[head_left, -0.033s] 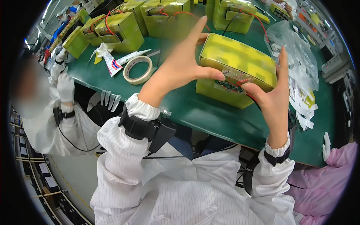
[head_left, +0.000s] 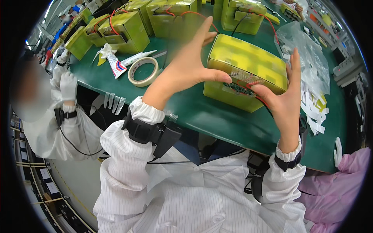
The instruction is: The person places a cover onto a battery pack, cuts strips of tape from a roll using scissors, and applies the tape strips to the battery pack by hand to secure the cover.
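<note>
A box-shaped battery pack (head_left: 248, 58), wrapped in yellow-green, stands on the green table in front of me. My left hand (head_left: 186, 66) is around its left end, with the thumb on the front face and the index finger stretched upward. Around the right end is my right hand (head_left: 281, 97), its thumb on the front and its index finger raised along the side. Between the two thumb tips shows a small circuit board (head_left: 241, 89) with red wires. A red and black cable (head_left: 264, 102) runs down beside the right thumb. Some fingertips are hidden behind the pack.
Several similar battery packs (head_left: 126, 33) stand along the back. A tape roll (head_left: 143, 72), a white tube (head_left: 115, 66) and a nozzle (head_left: 138, 57) lie left. Plastic film (head_left: 299, 50) and white strips (head_left: 312, 110) lie right. Co-workers sit on both sides.
My right hand has shifted very slightly to the right, and a little more of the circuit board shows. The pack has barely moved.
</note>
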A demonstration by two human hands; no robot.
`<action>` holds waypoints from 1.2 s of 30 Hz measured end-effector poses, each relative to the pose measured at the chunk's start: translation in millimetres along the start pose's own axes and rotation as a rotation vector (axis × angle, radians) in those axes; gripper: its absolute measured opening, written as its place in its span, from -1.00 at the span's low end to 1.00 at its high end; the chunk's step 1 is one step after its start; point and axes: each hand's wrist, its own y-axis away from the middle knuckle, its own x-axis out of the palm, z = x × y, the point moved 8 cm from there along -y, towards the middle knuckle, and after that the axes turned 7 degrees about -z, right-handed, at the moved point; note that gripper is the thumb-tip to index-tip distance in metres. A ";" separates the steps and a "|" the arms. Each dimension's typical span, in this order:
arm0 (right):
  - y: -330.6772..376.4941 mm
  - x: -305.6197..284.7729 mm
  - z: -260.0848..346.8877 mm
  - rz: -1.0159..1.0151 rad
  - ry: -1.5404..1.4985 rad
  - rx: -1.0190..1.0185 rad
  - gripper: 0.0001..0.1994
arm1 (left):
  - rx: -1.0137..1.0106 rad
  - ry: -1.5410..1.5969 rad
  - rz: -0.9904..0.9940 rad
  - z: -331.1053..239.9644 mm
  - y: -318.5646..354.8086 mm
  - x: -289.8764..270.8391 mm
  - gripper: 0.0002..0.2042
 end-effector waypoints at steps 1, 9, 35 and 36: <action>0.5 2.7 0.9 0.008 -0.075 0.031 0.03 | -0.024 0.025 0.031 6.3 1.8 0.7 0.17; -0.9 6.1 2.2 -0.012 0.039 -0.089 0.02 | -0.189 0.262 0.078 9.1 3.1 7.1 0.14; 65.8 -69.3 -29.4 -0.066 -0.707 0.500 -0.62 | -0.009 -0.234 -0.040 -74.7 110.2 12.9 -0.55; 67.8 -76.1 -30.1 -0.041 -0.680 0.484 -0.66 | 0.007 -0.226 -0.010 -75.5 115.3 21.4 -0.61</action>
